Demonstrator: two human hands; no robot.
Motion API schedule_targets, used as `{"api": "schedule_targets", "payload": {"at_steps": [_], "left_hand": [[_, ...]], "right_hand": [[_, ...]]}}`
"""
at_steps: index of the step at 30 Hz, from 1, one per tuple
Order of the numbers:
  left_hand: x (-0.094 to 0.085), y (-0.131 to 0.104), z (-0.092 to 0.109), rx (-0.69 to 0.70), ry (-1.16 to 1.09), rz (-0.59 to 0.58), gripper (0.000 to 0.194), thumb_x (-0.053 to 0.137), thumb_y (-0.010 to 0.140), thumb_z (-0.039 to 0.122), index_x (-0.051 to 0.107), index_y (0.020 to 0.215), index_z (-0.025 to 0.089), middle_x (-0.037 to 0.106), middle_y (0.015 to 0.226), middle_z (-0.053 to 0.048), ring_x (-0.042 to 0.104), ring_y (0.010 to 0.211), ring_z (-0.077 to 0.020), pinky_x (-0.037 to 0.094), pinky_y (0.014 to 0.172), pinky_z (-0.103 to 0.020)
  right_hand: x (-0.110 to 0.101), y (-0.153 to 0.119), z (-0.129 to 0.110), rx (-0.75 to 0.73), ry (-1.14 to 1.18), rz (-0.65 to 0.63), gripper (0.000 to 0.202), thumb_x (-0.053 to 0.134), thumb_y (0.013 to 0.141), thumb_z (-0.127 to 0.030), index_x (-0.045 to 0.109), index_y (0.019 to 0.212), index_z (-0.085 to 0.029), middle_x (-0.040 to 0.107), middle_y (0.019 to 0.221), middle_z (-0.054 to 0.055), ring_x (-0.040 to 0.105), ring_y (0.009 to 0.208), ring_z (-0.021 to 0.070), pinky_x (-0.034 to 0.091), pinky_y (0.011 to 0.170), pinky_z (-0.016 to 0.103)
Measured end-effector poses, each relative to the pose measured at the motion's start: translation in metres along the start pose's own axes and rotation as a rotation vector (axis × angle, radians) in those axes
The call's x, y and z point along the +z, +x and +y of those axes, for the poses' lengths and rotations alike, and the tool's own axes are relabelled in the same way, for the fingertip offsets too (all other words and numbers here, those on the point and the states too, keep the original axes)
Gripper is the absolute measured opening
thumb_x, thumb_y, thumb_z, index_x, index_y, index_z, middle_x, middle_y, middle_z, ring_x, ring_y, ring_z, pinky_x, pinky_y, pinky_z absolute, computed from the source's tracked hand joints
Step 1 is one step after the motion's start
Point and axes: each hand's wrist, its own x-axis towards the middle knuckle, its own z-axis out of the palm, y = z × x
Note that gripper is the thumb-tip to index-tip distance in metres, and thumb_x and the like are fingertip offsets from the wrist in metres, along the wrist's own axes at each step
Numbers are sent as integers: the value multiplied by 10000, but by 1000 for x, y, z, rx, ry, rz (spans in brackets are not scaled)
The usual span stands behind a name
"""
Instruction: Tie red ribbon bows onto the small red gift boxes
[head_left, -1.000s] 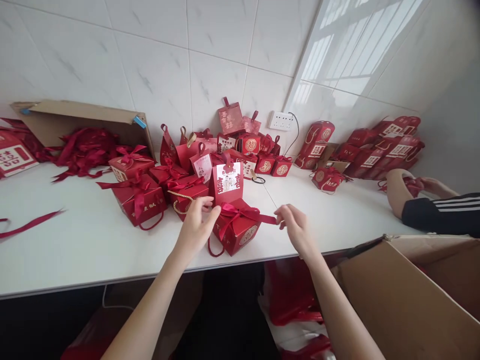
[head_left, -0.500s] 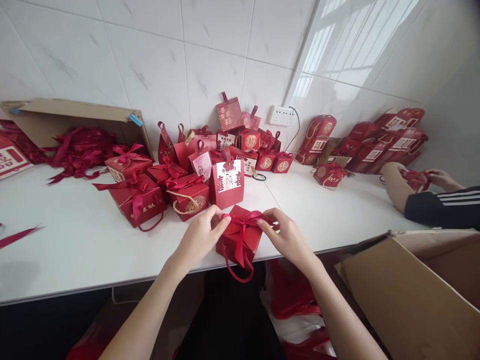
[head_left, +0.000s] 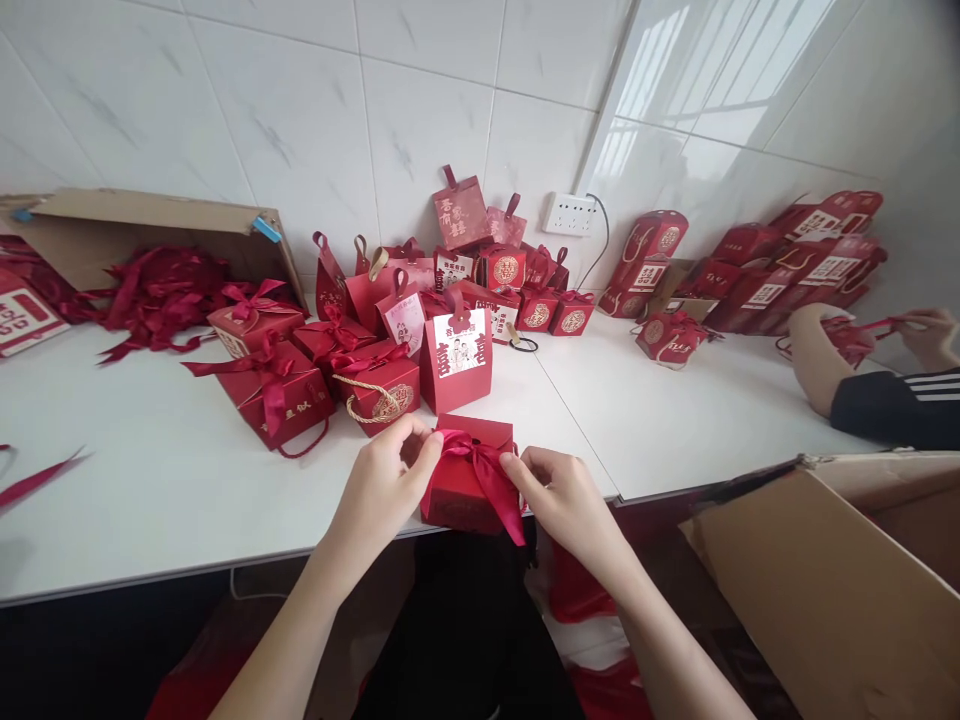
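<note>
A red gift box [head_left: 463,498] sits at the table's front edge between my hands, with a shiny red ribbon [head_left: 501,484] tied in a bow across its top. My left hand [head_left: 390,468] pinches the bow's left loop between thumb and fingers. On the other side, my right hand [head_left: 559,490] is closed on the bow's right part, with thumb and forefinger together. One ribbon tail hangs down over the box's front right. Just behind stands a red bag-shaped box [head_left: 457,385] with a white printed label. Finished-looking bowed boxes [head_left: 274,390] stand to the left.
An open carton [head_left: 161,215] spills a heap of red ribbons [head_left: 169,285] at the left. More red boxes [head_left: 772,270] are stacked back right. A co-worker's arm [head_left: 821,370] works at the right, above a large cardboard box [head_left: 817,560]. A power strip [head_left: 570,214] hangs on the wall.
The gift box has turned, so its rope handle no longer hangs in front and the ribbon tail points right. Both hands stay at the bow. The co-worker's hand has pulled a ribbon outward.
</note>
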Motion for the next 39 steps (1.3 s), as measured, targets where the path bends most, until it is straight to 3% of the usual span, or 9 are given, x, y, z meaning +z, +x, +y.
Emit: {"api": "schedule_targets", "payload": {"at_steps": [6, 9, 11, 15, 19, 26, 31, 34, 39], "left_hand": [[1, -7, -12, -123, -238, -79, 311, 451, 822, 403, 384, 610, 185, 350, 562, 43, 362, 526, -94, 315, 494, -201], [4, -6, -20, -155, -327, -108, 318, 467, 810, 406, 383, 602, 181, 348, 566, 43, 352, 537, -91, 315, 508, -201], [6, -6, -23, -172, -366, -120, 321, 481, 804, 414, 399, 602, 178, 362, 569, 41, 358, 543, -91, 316, 513, -203], [7, -7, -24, -182, -414, -156, 317, 498, 800, 433, 442, 625, 176, 423, 595, 32, 404, 562, -97, 340, 531, -211], [4, -7, -22, -144, -392, -199, 311, 501, 804, 431, 460, 626, 179, 434, 584, 39, 427, 563, -100, 355, 531, -209], [-1, -5, -20, -89, -144, -188, 284, 443, 818, 396, 437, 624, 189, 437, 570, 36, 441, 555, -118, 377, 531, -231], [0, -1, -4, 147, 26, 20, 169, 442, 774, 229, 524, 919, 200, 576, 997, -39, 536, 967, -198, 428, 871, -329], [4, 5, 9, 313, 115, -129, 178, 427, 825, 244, 582, 908, 219, 561, 1083, -40, 500, 1076, -210, 379, 967, -368], [12, 14, 12, 289, 159, -244, 177, 491, 829, 320, 623, 783, 212, 569, 1107, -41, 524, 1056, -225, 405, 947, -390]], "right_hand": [[-5, 23, 13, 24, 335, -108, 418, 532, 781, -541, 426, 584, -188, 478, 538, -33, 430, 515, 93, 342, 524, 224], [-10, 33, 25, 36, 320, -147, 421, 563, 757, -551, 459, 584, -182, 496, 545, -24, 465, 536, 104, 383, 564, 240], [-13, 30, 26, 19, 214, -39, 392, 562, 772, -540, 487, 633, -181, 519, 582, -10, 492, 560, 122, 405, 572, 257], [-10, 3, 2, -383, -129, 341, 303, 576, 814, -484, 558, 877, -187, 585, 849, 65, 560, 802, 188, 466, 710, 325], [15, -16, -24, -827, -449, 174, 410, 625, 805, -437, 558, 1091, -150, 599, 1038, 122, 549, 989, 232, 448, 857, 393], [48, -13, 0, -1019, -416, 390, 156, 547, 842, -84, 590, 966, -166, 646, 869, 42, 597, 893, 151, 463, 880, 352], [41, -18, 15, -1079, -290, 464, 201, 591, 795, -49, 610, 959, -162, 624, 835, 54, 587, 883, 170, 520, 776, 338], [40, -19, 18, -1112, -293, 450, 175, 575, 797, -51, 621, 921, -166, 614, 813, 45, 585, 854, 163, 523, 768, 344], [41, -18, 19, -1115, -283, 457, 178, 572, 783, -31, 618, 882, -172, 598, 784, 35, 578, 827, 146, 521, 750, 313]]}}
